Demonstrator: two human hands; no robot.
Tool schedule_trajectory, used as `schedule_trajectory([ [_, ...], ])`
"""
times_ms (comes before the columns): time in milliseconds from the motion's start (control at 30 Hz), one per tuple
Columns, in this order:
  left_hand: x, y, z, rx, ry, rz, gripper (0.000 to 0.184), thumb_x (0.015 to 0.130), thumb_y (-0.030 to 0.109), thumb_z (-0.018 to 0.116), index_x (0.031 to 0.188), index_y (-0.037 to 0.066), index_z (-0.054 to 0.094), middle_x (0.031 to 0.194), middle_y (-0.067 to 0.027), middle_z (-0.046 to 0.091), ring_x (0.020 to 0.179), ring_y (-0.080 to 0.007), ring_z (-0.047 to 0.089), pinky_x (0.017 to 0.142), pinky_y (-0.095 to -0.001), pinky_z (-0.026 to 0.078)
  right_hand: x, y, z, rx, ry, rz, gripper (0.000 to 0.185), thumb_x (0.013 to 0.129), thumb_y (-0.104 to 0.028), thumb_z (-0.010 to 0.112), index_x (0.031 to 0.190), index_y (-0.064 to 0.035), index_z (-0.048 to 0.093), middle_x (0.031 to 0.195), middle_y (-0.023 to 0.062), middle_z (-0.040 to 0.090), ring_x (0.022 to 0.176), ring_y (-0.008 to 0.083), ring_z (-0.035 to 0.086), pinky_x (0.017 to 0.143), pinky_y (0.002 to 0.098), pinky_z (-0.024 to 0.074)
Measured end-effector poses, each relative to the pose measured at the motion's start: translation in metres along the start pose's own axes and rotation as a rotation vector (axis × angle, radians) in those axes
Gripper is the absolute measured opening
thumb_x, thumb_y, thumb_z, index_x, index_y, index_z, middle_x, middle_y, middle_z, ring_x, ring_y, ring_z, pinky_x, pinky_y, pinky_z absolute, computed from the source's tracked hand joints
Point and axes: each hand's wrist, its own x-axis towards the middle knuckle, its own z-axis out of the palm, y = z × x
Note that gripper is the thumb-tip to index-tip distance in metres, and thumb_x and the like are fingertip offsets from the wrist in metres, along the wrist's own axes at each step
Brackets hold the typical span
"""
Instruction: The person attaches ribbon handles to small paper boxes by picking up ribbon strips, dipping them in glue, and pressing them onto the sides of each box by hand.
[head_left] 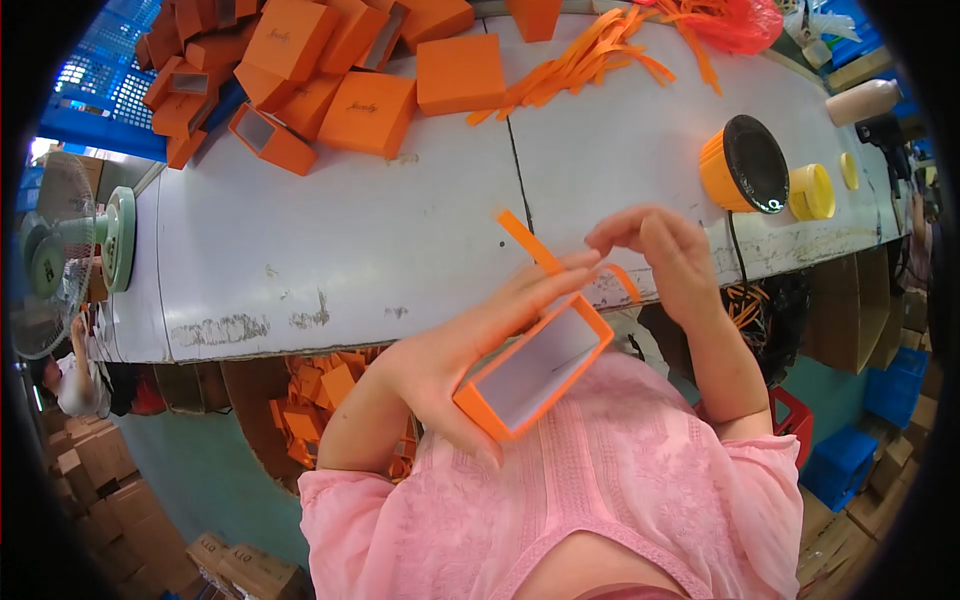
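My left hand (455, 345) is wrapped round an orange box sleeve (603, 330), fingers along its far side and thumb along its near side. The sleeve is tilted, and its open end shows a pale inside. An orange ribbon strip (527, 241) sticks out beyond my left fingers, and another ribbon end (627, 284) curls out by the sleeve's right corner. My right hand (665, 255) is raised just right of the left fingertips, its fingers bent, apart and slightly blurred. I see nothing held in it.
Orange boxes (368, 112) are heaped at the table's far left, beside loose orange ribbons (590, 60). An orange tub with a black top (755, 165) and a yellow tape roll (812, 192) stand right. A fan (120, 240) is left. Below the table, a carton (250, 420) holds orange pieces.
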Motion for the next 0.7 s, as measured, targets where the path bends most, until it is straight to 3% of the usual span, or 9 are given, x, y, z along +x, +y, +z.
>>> schedule_trajectory([
  [33,0.000,0.004,-0.001,0.113,-0.094,-0.029,0.144,0.052,0.064,0.089,0.157,-0.004,0.016,0.162,-0.0245,0.016,0.150,-0.0376,0.017,0.119,-0.0484,0.018,0.003,0.000,0.000,0.006,0.003,0.005,0.016,0.099,-0.011,0.062,0.104,0.0040,0.065,0.095,0.0075,0.069,0.089,0.0116,0.066,0.081,0.0285,0.0544],
  [100,-0.001,0.005,-0.001,0.176,-0.170,-0.081,0.144,0.053,0.060,0.090,0.157,-0.005,0.014,0.162,-0.0260,0.015,0.150,-0.0401,0.015,0.120,-0.0485,0.016,0.008,-0.004,0.007,-0.177,-0.241,0.028,0.023,0.102,-0.016,0.054,0.107,0.0042,0.064,0.106,0.0107,0.068,0.100,0.0124,0.064,0.089,0.0291,0.0519],
  [133,-0.005,0.000,0.002,0.178,-0.179,-0.122,0.145,0.053,0.063,0.090,0.156,-0.007,0.016,0.162,-0.0260,0.015,0.151,-0.0384,0.015,0.119,-0.0476,0.017,0.008,-0.007,0.017,-0.116,-0.300,0.132,0.019,0.101,-0.014,0.056,0.105,0.0031,0.065,0.103,0.0102,0.069,0.096,0.0134,0.065,0.086,0.0277,0.0520],
  [333,-0.007,0.000,0.005,0.114,-0.201,-0.159,0.143,0.056,0.062,0.091,0.154,-0.011,0.017,0.161,-0.0264,0.018,0.150,-0.0360,0.017,0.119,-0.0445,0.018,0.007,-0.004,0.033,0.098,-0.225,0.253,0.016,0.101,-0.014,0.060,0.105,0.0014,0.064,0.097,0.0091,0.070,0.088,0.0141,0.067,0.083,0.0279,0.0532],
  [467,-0.001,0.011,-0.003,0.158,-0.375,-0.283,0.135,0.061,0.052,0.090,0.155,-0.009,0.015,0.160,-0.0324,0.014,0.151,-0.0419,0.016,0.119,-0.0463,0.018,-0.010,-0.003,0.017,0.249,-0.020,0.126,0.016,0.102,-0.016,0.058,0.103,-0.0002,0.061,0.098,0.0106,0.071,0.090,0.0160,0.068,0.083,0.0298,0.0542],
  [567,0.005,0.004,-0.014,0.127,-0.436,-0.166,0.135,0.061,0.050,0.092,0.155,-0.010,0.015,0.160,-0.0332,0.016,0.151,-0.0385,0.018,0.118,-0.0446,0.021,-0.036,-0.012,-0.012,0.501,0.023,0.265,0.013,0.103,-0.016,0.055,0.098,-0.0039,0.059,0.070,-0.0029,0.051,0.057,0.0041,0.043,0.051,0.0216,0.0357],
  [600,0.008,0.005,-0.016,0.138,-0.448,-0.191,0.134,0.061,0.049,0.092,0.154,-0.011,0.016,0.157,-0.0323,0.024,0.148,-0.0368,0.028,0.117,-0.0442,0.025,-0.047,-0.017,-0.016,0.416,0.148,0.247,0.012,0.103,-0.015,0.056,0.097,-0.0042,0.059,0.066,-0.0068,0.038,0.053,0.0019,0.028,0.047,0.0215,0.0219],
  [633,0.007,0.002,-0.015,0.128,-0.471,-0.188,0.134,0.061,0.049,0.092,0.154,-0.011,0.016,0.157,-0.0323,0.024,0.148,-0.0368,0.028,0.117,-0.0442,0.025,-0.056,-0.016,-0.026,0.415,0.172,0.240,0.012,0.103,-0.015,0.056,0.097,-0.0042,0.059,0.066,-0.0068,0.038,0.053,0.0019,0.028,0.047,0.0215,0.0219],
  [700,0.005,-0.006,-0.012,-0.066,-0.426,-0.285,0.134,0.061,0.048,0.093,0.154,-0.011,0.016,0.150,-0.0276,0.038,0.137,-0.0341,0.043,0.111,-0.0416,0.033,-0.077,-0.016,-0.057,0.275,0.416,0.133,0.015,0.102,-0.018,0.058,0.095,-0.0051,0.061,0.068,-0.0070,0.042,0.054,0.0012,0.031,0.048,0.0197,0.0253],
])
